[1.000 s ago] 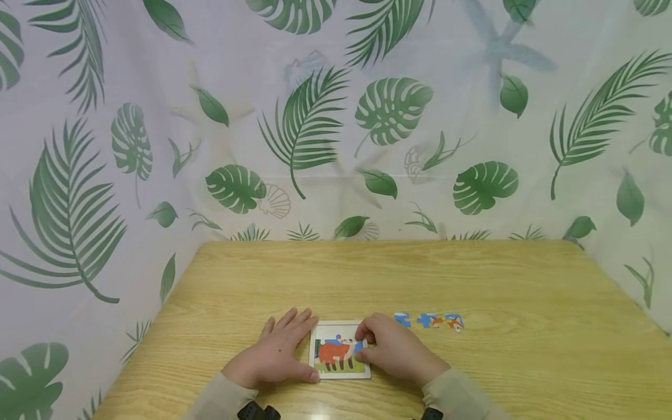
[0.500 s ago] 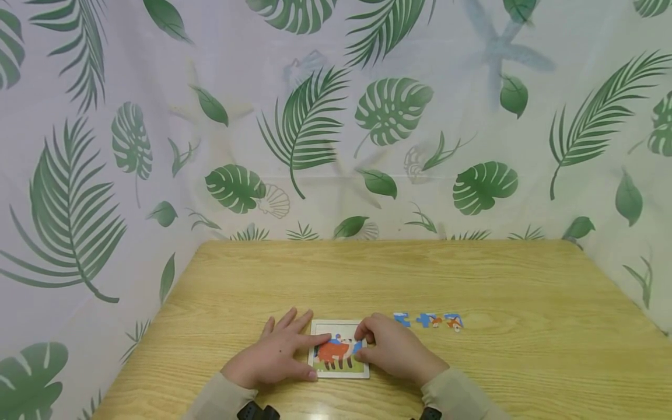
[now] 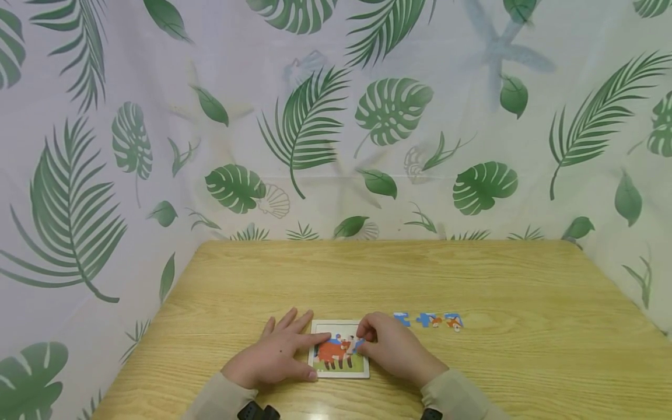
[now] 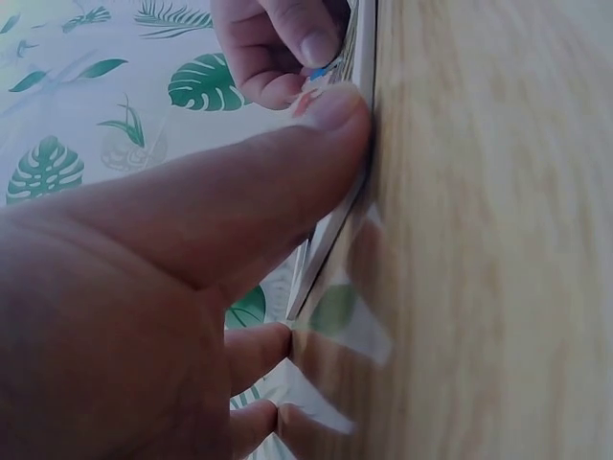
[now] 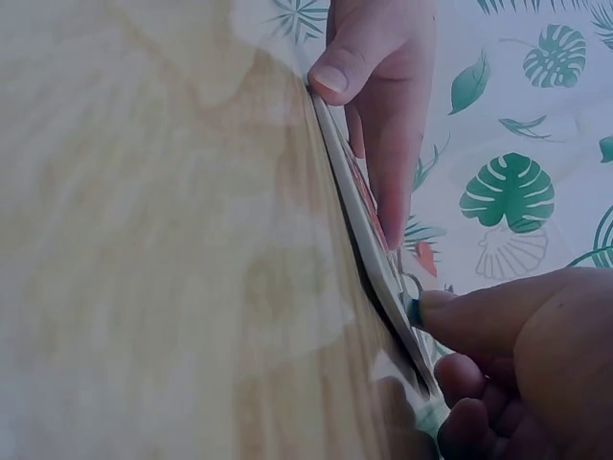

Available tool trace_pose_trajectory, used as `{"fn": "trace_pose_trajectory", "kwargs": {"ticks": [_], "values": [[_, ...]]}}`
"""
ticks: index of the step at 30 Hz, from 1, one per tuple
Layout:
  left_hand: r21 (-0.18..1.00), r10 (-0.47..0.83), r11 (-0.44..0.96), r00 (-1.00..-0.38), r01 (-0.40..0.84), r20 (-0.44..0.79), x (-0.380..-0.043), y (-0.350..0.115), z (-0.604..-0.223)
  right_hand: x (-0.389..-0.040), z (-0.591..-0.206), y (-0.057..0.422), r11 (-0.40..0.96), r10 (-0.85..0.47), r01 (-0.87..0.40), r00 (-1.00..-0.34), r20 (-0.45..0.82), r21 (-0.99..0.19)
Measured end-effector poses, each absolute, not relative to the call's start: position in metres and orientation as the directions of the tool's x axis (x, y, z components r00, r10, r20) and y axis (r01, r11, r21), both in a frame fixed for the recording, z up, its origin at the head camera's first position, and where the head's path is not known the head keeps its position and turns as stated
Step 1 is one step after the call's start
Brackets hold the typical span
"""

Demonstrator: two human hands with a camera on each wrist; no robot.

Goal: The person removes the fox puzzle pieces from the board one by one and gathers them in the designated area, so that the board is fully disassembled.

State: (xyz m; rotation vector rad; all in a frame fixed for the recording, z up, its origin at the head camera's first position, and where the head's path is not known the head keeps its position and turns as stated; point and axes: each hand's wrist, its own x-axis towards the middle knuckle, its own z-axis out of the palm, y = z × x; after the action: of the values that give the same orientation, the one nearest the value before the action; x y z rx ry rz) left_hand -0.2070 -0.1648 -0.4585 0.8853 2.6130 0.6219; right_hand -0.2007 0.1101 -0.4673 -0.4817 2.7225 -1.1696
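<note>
A small jigsaw puzzle in a white-rimmed tray (image 3: 340,375) lies near the table's front, its lower part filled with a red animal on green ground. My left hand (image 3: 278,356) lies spread at the tray's left side. Its index finger reaches onto the picture, and its thumb (image 4: 326,134) rests at the near left corner. My right hand (image 3: 401,350) pinches a blue puzzle piece (image 3: 360,343) between thumb and index finger at the tray's right side. In the right wrist view that piece (image 5: 414,311) stands tilted close over the rim, mostly hidden by the thumb.
Several loose puzzle pieces lie beyond my right hand: a blue one (image 3: 402,318), then pieces with orange parts (image 3: 430,320) and another at the right end (image 3: 454,321). A leaf-patterned cloth (image 3: 325,146) hangs behind the wooden table (image 3: 262,274).
My left index finger has swung from beside the tray onto the picture. The blue piece in my right hand has tilted up, while the hand itself has barely shifted.
</note>
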Motion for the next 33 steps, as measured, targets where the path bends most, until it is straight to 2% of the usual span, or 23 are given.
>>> {"fn": "trace_pose_trajectory", "kwargs": {"ticks": [15,24,33], "values": [[0.536,0.615,0.711,-0.773,0.455,-0.159,-0.208,-0.163,-0.457,-0.207,-0.466,0.120,0.543,-0.382,-0.207,-0.924,-0.020,-0.814],[0.534,0.609,0.713,-0.779,0.455,-0.148,-0.208,-0.164,-0.460,-0.208,-0.457,0.130,0.533,-0.411,-0.163,-0.907,-0.086,-0.830],[0.528,0.605,0.718,-0.782,0.454,-0.150,-0.209,-0.165,-0.458,-0.213,-0.452,0.142,0.536,-0.417,-0.176,-0.905,-0.078,-0.826]]}}
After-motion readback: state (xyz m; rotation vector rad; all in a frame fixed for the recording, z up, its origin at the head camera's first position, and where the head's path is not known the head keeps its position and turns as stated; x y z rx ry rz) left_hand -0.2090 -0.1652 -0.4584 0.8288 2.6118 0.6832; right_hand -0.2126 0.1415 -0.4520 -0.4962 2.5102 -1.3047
